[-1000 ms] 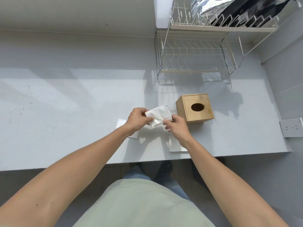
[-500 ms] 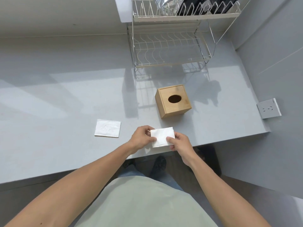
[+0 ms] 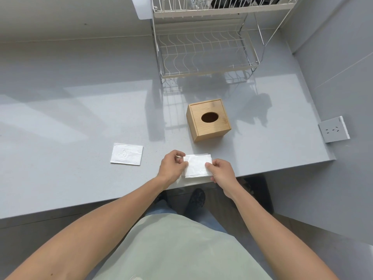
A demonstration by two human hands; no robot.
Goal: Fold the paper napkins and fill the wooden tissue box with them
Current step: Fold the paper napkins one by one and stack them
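A white paper napkin (image 3: 197, 165) lies folded flat at the counter's front edge. My left hand (image 3: 172, 165) pinches its left edge and my right hand (image 3: 221, 170) pinches its right edge. More white paper shows under it near the edge. The wooden tissue box (image 3: 209, 119) stands behind the hands, its oval hole dark with nothing sticking out. A second folded napkin (image 3: 126, 154) lies flat to the left, apart from both hands.
A white wire dish rack (image 3: 205, 51) stands at the back of the grey counter (image 3: 70, 122). A wall socket (image 3: 334, 129) sits on the right wall. The counter's front edge runs just under my hands.
The napkin went from being held up in front of the box to lying flat at the counter's front edge. My view shifted, so the box and rack appear farther away.
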